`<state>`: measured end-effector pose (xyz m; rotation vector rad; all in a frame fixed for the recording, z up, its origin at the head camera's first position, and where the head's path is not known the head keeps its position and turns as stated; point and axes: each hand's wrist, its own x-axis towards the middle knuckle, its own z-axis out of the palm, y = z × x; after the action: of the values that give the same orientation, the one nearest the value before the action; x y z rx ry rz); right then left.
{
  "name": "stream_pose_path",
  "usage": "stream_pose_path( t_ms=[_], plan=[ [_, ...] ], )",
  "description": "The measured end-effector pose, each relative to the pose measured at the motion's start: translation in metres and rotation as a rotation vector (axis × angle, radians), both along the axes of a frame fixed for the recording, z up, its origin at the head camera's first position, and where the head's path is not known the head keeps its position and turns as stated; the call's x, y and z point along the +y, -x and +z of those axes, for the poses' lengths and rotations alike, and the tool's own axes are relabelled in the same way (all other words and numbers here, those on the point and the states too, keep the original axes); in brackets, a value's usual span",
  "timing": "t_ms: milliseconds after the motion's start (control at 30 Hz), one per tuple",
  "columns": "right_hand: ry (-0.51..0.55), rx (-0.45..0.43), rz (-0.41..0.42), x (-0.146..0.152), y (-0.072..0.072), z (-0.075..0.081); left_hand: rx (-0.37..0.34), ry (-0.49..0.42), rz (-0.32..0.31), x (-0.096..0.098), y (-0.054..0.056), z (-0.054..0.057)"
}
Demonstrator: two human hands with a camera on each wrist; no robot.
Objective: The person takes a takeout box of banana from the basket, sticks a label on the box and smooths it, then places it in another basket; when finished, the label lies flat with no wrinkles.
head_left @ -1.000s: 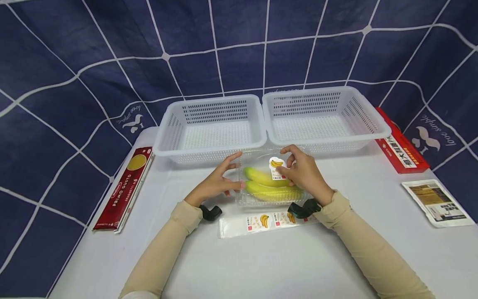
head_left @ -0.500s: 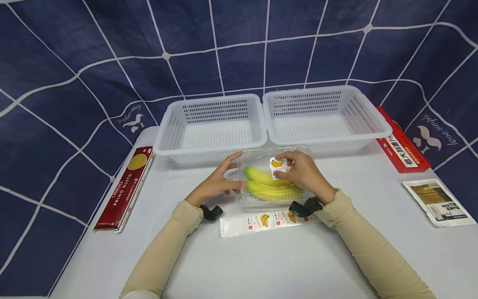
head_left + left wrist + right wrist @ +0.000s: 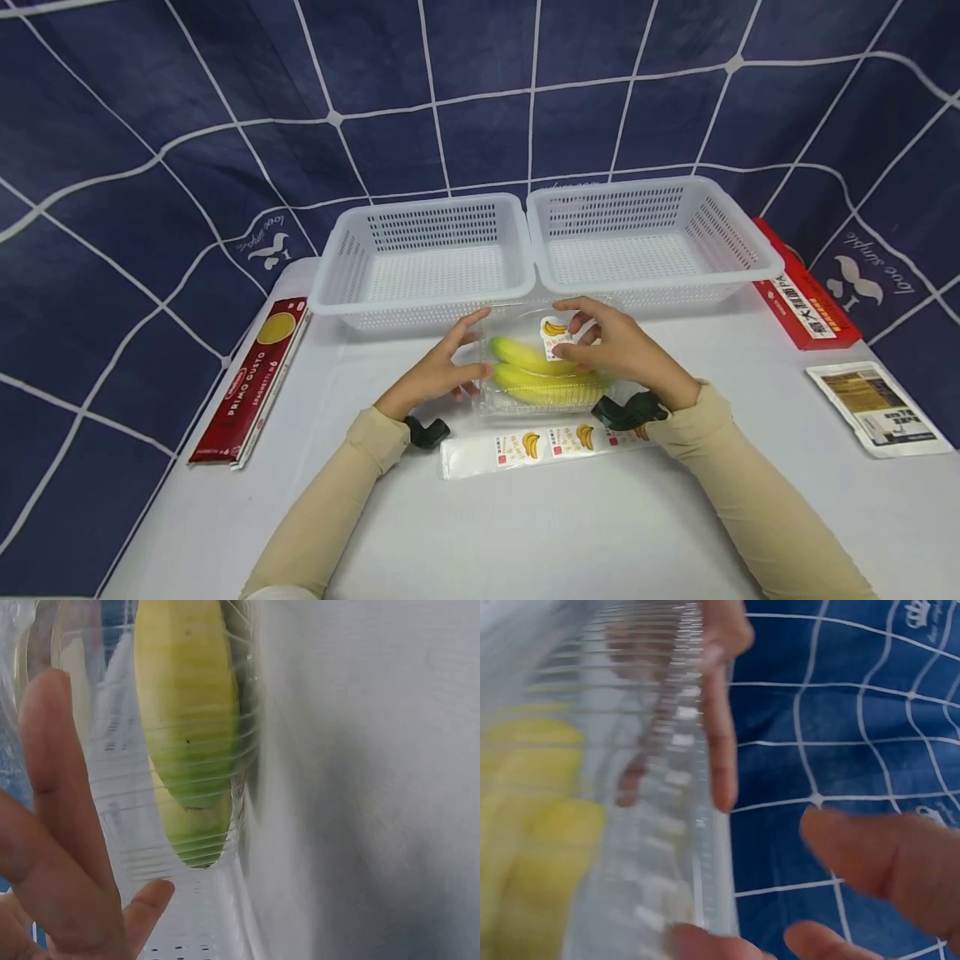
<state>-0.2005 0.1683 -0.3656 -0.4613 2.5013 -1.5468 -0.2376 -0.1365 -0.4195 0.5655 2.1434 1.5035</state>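
A clear plastic clamshell box (image 3: 501, 408) holding yellow-green bananas (image 3: 551, 390) sits mid-table. On its lid lies a white label (image 3: 553, 327) printed with bananas. My left hand (image 3: 435, 368) rests against the box's left side, thumb near the front and index finger toward the back corner; in the left wrist view its spread fingers (image 3: 52, 742) stand beside the ribbed wall. My right hand (image 3: 622, 348) is over the lid's right part, thumb at the label's lower edge, index finger raised off it. The right wrist view is blurred, with bananas (image 3: 532, 825) behind the plastic.
A strip of banana labels (image 3: 468, 458) lies in front of the box. Two white baskets (image 3: 431, 293) (image 3: 660, 277) stand behind it. Red spaghetti packs (image 3: 243, 392) lie at left; a red box (image 3: 813, 321) and a flat pouch (image 3: 877, 407) are at right.
My right hand's fingers have loosened from the label and spread, and the hand has shifted slightly right. The label stays on the lid. My left hand keeps its place.
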Motion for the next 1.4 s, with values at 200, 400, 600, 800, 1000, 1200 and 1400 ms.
stream_pose_path(
  t_ms=[200,400,600,800,1000,1200,1400],
  plan=[
    [0.105,-0.004,0.185,0.036,-0.002,0.019,0.015,0.001,-0.018,0.002,-0.004,0.0],
    [0.215,0.042,0.134,0.091,-0.001,0.03,0.043,0.012,-0.036,0.004,-0.006,0.0],
    [0.4,0.075,0.026,0.145,0.002,0.022,0.049,0.02,-0.038,0.005,-0.007,-0.002],
    [0.708,0.104,0.011,0.181,0.006,0.016,0.058,0.022,-0.022,0.005,-0.007,-0.004],
    [0.957,0.098,-0.117,0.21,0.003,0.005,0.056,0.021,-0.021,0.006,-0.007,-0.001],
    [1.044,0.12,-0.423,0.229,-0.001,-0.008,0.022,-0.019,-0.028,0.006,-0.007,0.0],
    [0.983,0.021,-0.653,0.238,0.004,-0.02,-0.009,-0.046,-0.027,0.006,-0.007,0.001]
  ],
)
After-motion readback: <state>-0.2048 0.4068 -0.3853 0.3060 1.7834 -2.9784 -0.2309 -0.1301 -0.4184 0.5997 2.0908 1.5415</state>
